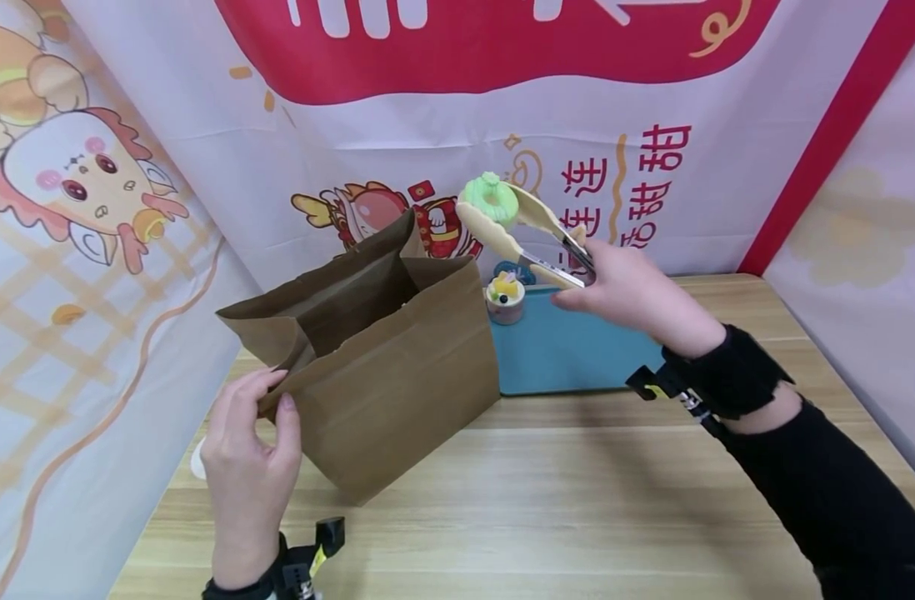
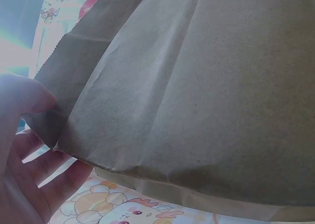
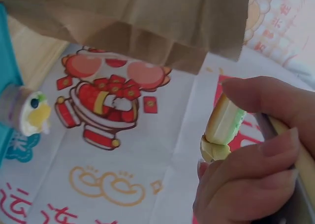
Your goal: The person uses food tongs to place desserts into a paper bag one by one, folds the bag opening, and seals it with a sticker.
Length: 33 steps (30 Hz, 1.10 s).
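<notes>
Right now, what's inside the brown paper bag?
In the bag, I can see dark inner walls. Its near side covers the bottom, so anything lying there can't be seen.

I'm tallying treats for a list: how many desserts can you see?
2: a green donut in the tongs in the right hand, and a fruit-topped cup on the blue tray. The paper bag may hide more inside or behind it.

Left wrist cam's mostly just paper bag, left hand pinching the bag's corner, cartoon print peeking out below the bag's edge.
</notes>
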### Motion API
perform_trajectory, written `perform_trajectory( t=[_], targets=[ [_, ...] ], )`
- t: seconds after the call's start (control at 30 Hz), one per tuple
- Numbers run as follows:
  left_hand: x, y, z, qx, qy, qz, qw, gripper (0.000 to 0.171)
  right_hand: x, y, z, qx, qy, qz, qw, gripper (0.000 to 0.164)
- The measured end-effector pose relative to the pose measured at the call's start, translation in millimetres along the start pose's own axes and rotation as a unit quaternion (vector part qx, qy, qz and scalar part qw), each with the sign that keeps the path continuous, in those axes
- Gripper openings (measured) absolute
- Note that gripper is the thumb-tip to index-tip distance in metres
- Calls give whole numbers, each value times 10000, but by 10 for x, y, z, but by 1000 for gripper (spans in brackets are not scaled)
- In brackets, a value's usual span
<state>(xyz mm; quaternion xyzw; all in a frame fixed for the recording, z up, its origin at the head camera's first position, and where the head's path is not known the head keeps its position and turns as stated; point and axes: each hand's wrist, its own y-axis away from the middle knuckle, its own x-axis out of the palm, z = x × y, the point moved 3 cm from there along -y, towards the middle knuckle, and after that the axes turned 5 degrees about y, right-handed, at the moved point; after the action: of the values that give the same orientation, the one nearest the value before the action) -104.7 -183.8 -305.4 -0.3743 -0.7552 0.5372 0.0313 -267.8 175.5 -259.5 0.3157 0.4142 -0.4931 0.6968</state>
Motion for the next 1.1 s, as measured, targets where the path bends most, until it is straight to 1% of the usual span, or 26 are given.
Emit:
perform_trajectory(
  t=[0.2, 0.3, 0.4, 0.53, 0.67, 0.8, 0.97, 1.1],
  targets=[
    [-8, 6, -14, 1, -36, -20, 10000, 23, -38, 44, 237, -377, -83, -53, 9992, 48],
    [-12, 5, -23, -17, -40, -30, 10000, 23, -28, 70, 363, -541, -51, -9, 9985, 43],
    [-15, 4, -36, -43, -50, 4, 10000, 22, -5, 97, 475, -689, 61, 20, 9976, 48],
    [-18, -1, -49, -60, -46, 13, 10000, 23, 30, 122, 588, -807, 108, 197, 9965, 51],
    [-22, -9, -55, -61, -41, 18, 10000, 23, 65, 137, 684, -919, 102, 390, 9949, 47],
    [-27, -14, -55, -45, -21, 11, 10000, 23, 100, 153, 785, -1066, 243, 435, 9931, 46],
    [-31, -9, -53, -27, 8, 3, 10000, 22, 157, 145, 861, -1032, 367, 532, 9926, 45],
    [-36, -8, -51, -18, 1, -22, 10000, 23, 180, 136, 889, -1010, 469, 519, 9924, 44]
  ],
)
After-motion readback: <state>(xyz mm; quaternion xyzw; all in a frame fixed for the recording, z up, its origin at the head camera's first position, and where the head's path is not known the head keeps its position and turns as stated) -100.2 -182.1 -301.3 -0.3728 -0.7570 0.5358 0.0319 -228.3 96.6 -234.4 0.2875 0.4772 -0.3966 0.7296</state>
